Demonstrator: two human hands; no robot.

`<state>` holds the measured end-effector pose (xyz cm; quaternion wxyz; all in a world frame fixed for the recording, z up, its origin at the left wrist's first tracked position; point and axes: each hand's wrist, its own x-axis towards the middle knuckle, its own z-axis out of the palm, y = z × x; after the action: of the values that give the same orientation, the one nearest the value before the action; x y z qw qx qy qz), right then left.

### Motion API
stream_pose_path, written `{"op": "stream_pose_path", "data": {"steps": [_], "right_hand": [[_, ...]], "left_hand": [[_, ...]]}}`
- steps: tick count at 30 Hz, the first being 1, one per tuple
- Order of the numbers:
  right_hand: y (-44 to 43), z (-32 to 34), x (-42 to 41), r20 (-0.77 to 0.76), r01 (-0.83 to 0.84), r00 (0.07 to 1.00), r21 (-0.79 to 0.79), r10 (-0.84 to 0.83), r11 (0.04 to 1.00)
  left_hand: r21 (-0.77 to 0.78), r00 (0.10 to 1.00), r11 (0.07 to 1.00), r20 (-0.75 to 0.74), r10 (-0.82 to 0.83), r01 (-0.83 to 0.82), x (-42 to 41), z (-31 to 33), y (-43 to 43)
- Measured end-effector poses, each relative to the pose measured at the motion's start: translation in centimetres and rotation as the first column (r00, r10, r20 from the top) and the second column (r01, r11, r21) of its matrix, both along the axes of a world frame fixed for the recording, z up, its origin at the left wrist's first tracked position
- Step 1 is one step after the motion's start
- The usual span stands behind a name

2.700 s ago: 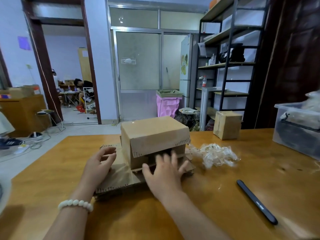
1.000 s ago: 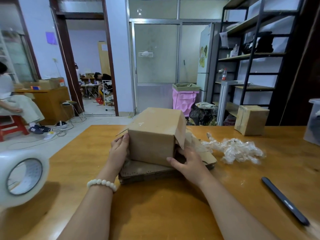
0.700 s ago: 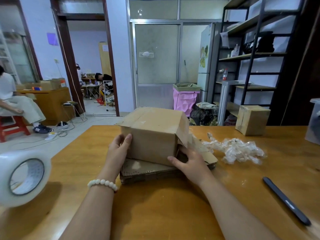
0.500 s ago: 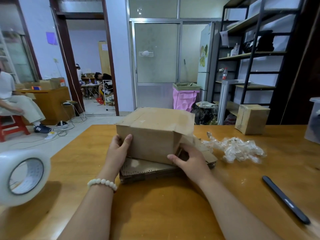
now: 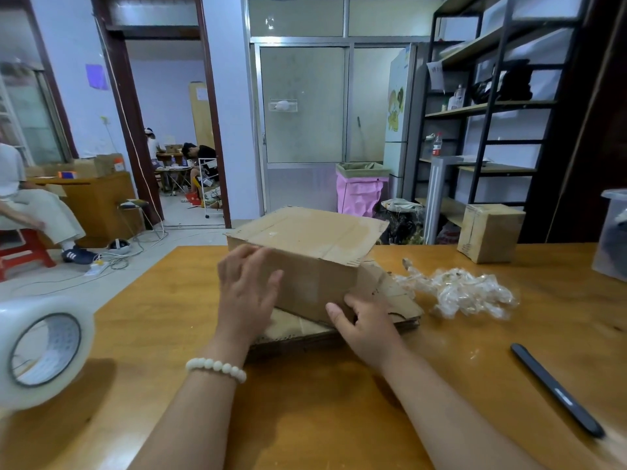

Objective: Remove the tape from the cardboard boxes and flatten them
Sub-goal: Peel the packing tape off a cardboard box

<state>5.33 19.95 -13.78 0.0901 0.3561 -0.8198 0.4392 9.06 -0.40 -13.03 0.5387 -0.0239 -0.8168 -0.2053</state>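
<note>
Open left hand (image 5: 249, 290) presses a slanting box (image 5: 305, 245) on the worktop (image 5: 305, 412), right hand (image 5: 368, 322) grips its corner; flattening probably needs a firm downward push.

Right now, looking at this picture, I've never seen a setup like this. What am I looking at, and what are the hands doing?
No machine here: a person works with bare hands, and the camera sits on their head, looking forward and down, so both forearms reach in from below. The left hand lies with spread fingers on the front of a half-collapsed cardboard box; the right hand holds its lower right corner. The box rests on flattened cardboard on a wooden table. Also there: a crumpled wad of clear tape, a tape roll at the left, a dark pen-like tool at the right, a small taped box at the far edge.
</note>
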Motion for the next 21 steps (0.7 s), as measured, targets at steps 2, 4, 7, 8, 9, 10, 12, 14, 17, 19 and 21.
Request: {"op": "stream_pose_path", "data": {"steps": [2,4,7,8,9,10,12,14,17,19,21], "right_hand": [[0.0,0.3,0.7,0.026,-0.161,0.987,0.007,0.161,0.987],[0.0,0.5,1.0,0.066,-0.269,0.962,0.048,0.266,0.962],[0.5,0.5,-0.2,0.026,-0.081,0.996,-0.142,0.086,0.987],[1.0,0.5,-0.9,0.001,0.11,0.994,-0.197,-0.112,0.974],[1.4,0.7,-1.4,-0.019,0.319,0.945,-0.183,-0.328,0.93],[1.9,0.8,-1.9,-0.022,0.473,0.879,-0.079,-0.475,0.878],[2.1,0.7,-2.4,-0.003,0.536,0.835,0.231,-0.55,0.812],[1.8,0.5,-2.3,-0.002,0.498,0.842,0.386,-0.539,0.777],[1.6,0.6,-2.1,-0.122,0.548,0.83,0.36,-0.544,0.755],[1.7,0.6,-1.9,-0.114,0.443,0.896,0.208,-0.428,0.872],[1.4,0.3,-1.3,-0.053,0.253,0.966,0.024,-0.251,0.967]], "left_hand": [[-0.118,0.993,0.989,0.091,-0.082,0.092,-0.3,0.0,1.0],[-0.105,0.973,0.983,0.192,-0.126,0.148,-0.4,0.0,1.6],[0.039,0.955,0.979,0.217,-0.205,0.201,0.0,0.1,1.4],[0.088,0.948,0.972,0.222,-0.23,0.216,0.1,0.2,1.2],[0.137,0.935,0.963,0.241,-0.261,0.234,0.3,0.2,1.1],[0.175,0.917,0.952,0.273,-0.291,0.251,0.6,0.3,1.2],[0.167,0.9,0.958,0.336,-0.276,0.232,0.7,0.0,1.4],[0.131,0.916,0.978,0.348,-0.198,0.161,0.5,0.0,1.8],[0.3,0.948,0.949,0.266,-0.177,0.093,0.6,0.7,2.2],[0.492,0.977,0.87,0.185,-0.11,0.005,0.9,1.1,1.9],[0.579,0.989,0.804,0.127,0.076,-0.136,1.1,1.3,1.3]]}}
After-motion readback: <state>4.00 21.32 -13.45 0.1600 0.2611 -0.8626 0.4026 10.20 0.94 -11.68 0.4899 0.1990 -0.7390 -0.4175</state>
